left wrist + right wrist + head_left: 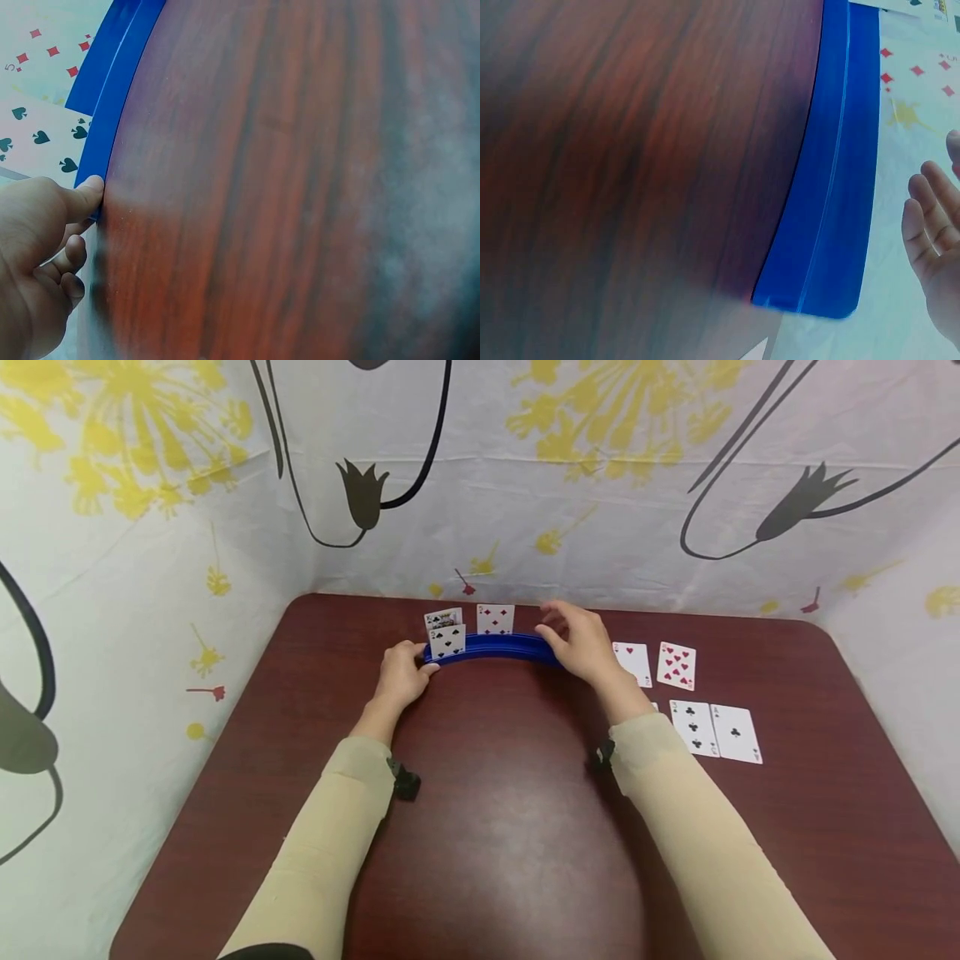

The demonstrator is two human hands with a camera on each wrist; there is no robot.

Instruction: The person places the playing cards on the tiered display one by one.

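Note:
A curved blue card holder [510,647] lies near the far side of the table. My left hand [401,675] pinches its left end, with the thumb [88,193] on the front edge in the left wrist view. Just beside that hand, a spades card [447,642] stands in the holder, partly covering a face card [444,618] behind it. The five of diamonds [495,619] stands further right. By the holder's right end is my right hand [581,639], its fingers loosely bent and holding nothing. The right wrist view shows that hand apart from the blue holder [821,195].
On the right of the brown table [487,827] lie several face-up cards, among them a many-pip hearts card [677,666], a three of clubs [693,727] and an ace of clubs [736,733]. My right forearm partly hides another. A patterned cloth [465,510] hangs behind the table.

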